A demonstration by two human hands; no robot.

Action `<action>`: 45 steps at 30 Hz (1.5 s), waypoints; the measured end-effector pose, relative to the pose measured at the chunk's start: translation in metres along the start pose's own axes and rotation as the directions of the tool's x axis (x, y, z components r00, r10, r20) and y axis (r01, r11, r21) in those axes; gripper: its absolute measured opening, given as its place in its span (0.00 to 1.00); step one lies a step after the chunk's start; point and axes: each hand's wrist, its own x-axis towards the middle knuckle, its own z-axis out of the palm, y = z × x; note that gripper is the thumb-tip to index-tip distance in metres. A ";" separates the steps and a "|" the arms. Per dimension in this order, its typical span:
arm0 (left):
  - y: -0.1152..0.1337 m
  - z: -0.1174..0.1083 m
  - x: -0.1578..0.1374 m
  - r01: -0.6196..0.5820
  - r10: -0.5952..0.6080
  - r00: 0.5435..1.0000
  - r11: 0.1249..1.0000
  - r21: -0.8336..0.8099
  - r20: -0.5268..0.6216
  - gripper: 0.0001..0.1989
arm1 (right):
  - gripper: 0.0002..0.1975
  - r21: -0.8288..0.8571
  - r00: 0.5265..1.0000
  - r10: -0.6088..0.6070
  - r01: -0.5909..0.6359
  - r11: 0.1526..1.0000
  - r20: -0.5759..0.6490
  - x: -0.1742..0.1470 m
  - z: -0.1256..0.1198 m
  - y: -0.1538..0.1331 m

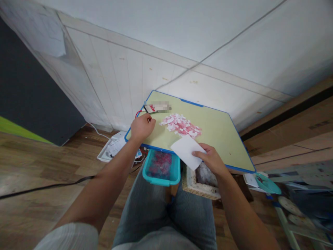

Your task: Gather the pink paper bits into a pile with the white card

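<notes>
In the head view, my right hand (pixel 209 156) grips a white sheet of paper (pixel 189 150) by its right edge, thumb on top. The sheet covers the near edge of the yellow-green table (pixel 215 126). My left hand (pixel 143 126) is closed over the table's left side, fingertips pinched together. A tiny pale bit shows at those fingertips, too small to name. Just beyond them lies a phone (pixel 151 108) with a red cable, partly blurred out. Between my hands a heap of small pink and white paper pieces (pixel 180 124) is spread on the tabletop.
A turquoise plastic bin (pixel 161 181) with dark pink contents sits above my lap. Right of it is a speckled, thick-walled box (pixel 200 191). Cardboard (pixel 288 139) leans on the right; a white wall (pixel 166 48) stands behind. A power strip (pixel 111 149) lies on the floor, left.
</notes>
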 end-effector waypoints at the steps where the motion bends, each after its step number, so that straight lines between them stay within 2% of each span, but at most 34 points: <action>1: 0.000 0.000 0.000 0.000 0.000 1.000 1.000 0.009 0.006 0.15 | 0.15 0.012 1.000 -0.004 0.004 1.000 -0.002 -0.004 -0.001 0.002; 5: -0.002 0.003 0.000 -0.025 0.023 0.999 0.998 0.061 0.022 0.16 | 0.17 0.097 0.999 0.027 -0.022 0.995 -0.044 -0.016 -0.004 0.010; 8: -0.003 0.006 0.000 -0.084 0.078 0.996 0.988 0.133 0.046 0.16 | 0.19 0.252 0.980 0.074 -0.025 0.967 -0.186 -0.022 -0.009 0.015; 12: 0.001 0.007 -0.003 -0.158 0.134 0.984 0.959 0.235 0.114 0.17 | 0.20 0.536 0.902 0.160 0.090 0.839 -0.402 -0.021 -0.021 0.015; 15: 0.007 0.004 -0.007 -0.208 0.168 0.973 0.932 0.296 0.155 0.19 | 0.21 0.613 0.890 0.190 0.119 0.781 -0.414 -0.015 -0.032 0.010; 17: 0.011 0.002 -0.010 -0.234 0.183 0.967 0.915 0.329 0.177 0.21 | 0.25 0.564 0.909 0.175 0.077 0.822 -0.379 -0.011 -0.039 0.006; 20: 0.015 0.001 -0.014 -0.256 0.200 0.962 0.892 0.372 0.184 0.21 | 0.32 0.399 0.926 0.106 0.052 0.915 -0.363 -0.006 -0.051 0.002; 24: 0.015 0.004 -0.020 -0.272 0.232 0.962 0.874 0.402 0.146 0.20 | 0.28 0.197 0.926 0.017 0.062 0.978 -0.377 -0.002 -0.062 0.004; 27: 0.012 0.007 -0.020 -0.278 0.248 0.961 0.869 0.409 0.126 0.19 | 0.24 0.109 0.946 -0.008 0.046 0.993 -0.325 -0.001 -0.064 0.012; 30: 0.009 0.011 -0.017 -0.269 0.238 0.963 0.870 0.412 0.128 0.19 | 0.24 0.049 0.937 -0.027 0.047 0.998 -0.347 -0.001 -0.069 0.019; 34: 0.007 0.014 -0.014 -0.259 0.224 0.966 0.874 0.411 0.132 0.19 | 0.23 -0.005 0.865 -0.066 0.073 0.997 -0.498 -0.002 -0.085 0.024; 36: 0.008 0.013 -0.014 -0.242 0.205 0.970 0.879 0.410 0.133 0.19 | 0.24 0.057 0.823 -0.020 0.064 0.996 -0.568 -0.004 -0.092 0.027; 38: 0.009 0.012 -0.015 -0.221 0.182 0.974 0.884 0.411 0.134 0.20 | 0.25 0.104 0.808 0.023 0.048 0.993 -0.589 -0.005 -0.095 0.031; 43: 0.015 0.007 -0.018 -0.199 0.150 0.978 0.888 0.415 0.148 0.20 | 0.22 -0.026 0.857 -0.019 0.006 1.000 -0.515 -0.006 -0.087 0.038; 45: 0.017 0.005 -0.018 -0.189 0.134 0.978 0.891 0.414 0.159 0.20 | 0.22 -0.084 0.863 -0.047 0.006 0.996 -0.502 -0.007 -0.082 0.038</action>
